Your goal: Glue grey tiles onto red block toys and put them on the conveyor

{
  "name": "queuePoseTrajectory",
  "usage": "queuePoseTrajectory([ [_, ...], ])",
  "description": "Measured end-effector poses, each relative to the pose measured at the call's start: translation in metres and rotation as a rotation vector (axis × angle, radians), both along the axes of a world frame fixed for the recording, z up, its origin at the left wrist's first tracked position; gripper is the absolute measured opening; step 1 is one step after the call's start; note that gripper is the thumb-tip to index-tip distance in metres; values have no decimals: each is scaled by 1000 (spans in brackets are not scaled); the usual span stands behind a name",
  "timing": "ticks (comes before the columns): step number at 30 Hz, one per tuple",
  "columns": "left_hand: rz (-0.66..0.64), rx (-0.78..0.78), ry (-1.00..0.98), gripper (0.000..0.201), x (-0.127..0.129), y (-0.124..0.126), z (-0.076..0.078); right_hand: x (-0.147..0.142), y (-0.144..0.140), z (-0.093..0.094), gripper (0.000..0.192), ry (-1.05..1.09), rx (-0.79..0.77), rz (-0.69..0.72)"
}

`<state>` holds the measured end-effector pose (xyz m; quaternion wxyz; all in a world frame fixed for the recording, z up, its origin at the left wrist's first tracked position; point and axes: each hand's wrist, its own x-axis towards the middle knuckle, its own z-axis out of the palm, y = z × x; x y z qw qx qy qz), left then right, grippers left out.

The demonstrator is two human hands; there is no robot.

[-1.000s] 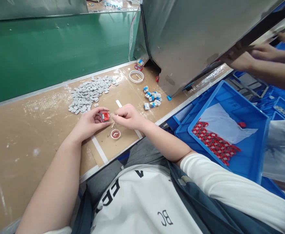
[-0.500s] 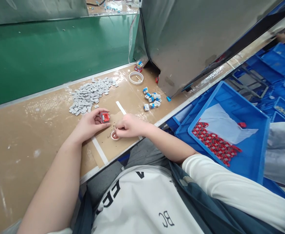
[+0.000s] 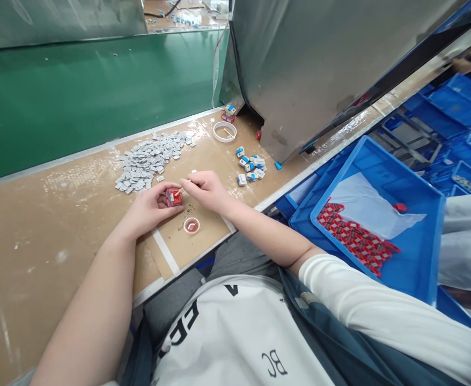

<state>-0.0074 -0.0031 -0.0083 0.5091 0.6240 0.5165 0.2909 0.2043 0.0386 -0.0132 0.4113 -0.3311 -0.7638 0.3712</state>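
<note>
My left hand is closed around a small red and grey plastic housing, its open side facing up. Between the pinched fingers of my right hand is a thin pale stick, its tip at the opening of the housing. Just below them, a small round cup with reddish-brown contents rests on a cardboard sheet. Left and beyond my hands lies a heap of small light-grey pieces.
Several white, blue and yellow blocks lie to the right, below a white ring. A metal machine housing rises at the back right. Beside the table, a blue crate holds rows of red parts.
My right hand has moved up and away from the cup, bringing the stick to the red housing. The cup is now uncovered. My left hand keeps its hold.
</note>
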Motion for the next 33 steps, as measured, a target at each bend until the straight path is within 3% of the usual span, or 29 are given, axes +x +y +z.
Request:
queuePoseTrajectory([
  [14, 0, -9, -5, 80, 1, 0, -1, -2, 3, -7, 50, -16, 39, -23],
  [23, 1, 3, -6, 75, 2, -1, 5, 1, 0, -10, 52, -68, 1, 90],
  [33, 1, 7, 4, 75, 2, -1, 2, 3, 1, -9, 47, -41, -21, 94],
])
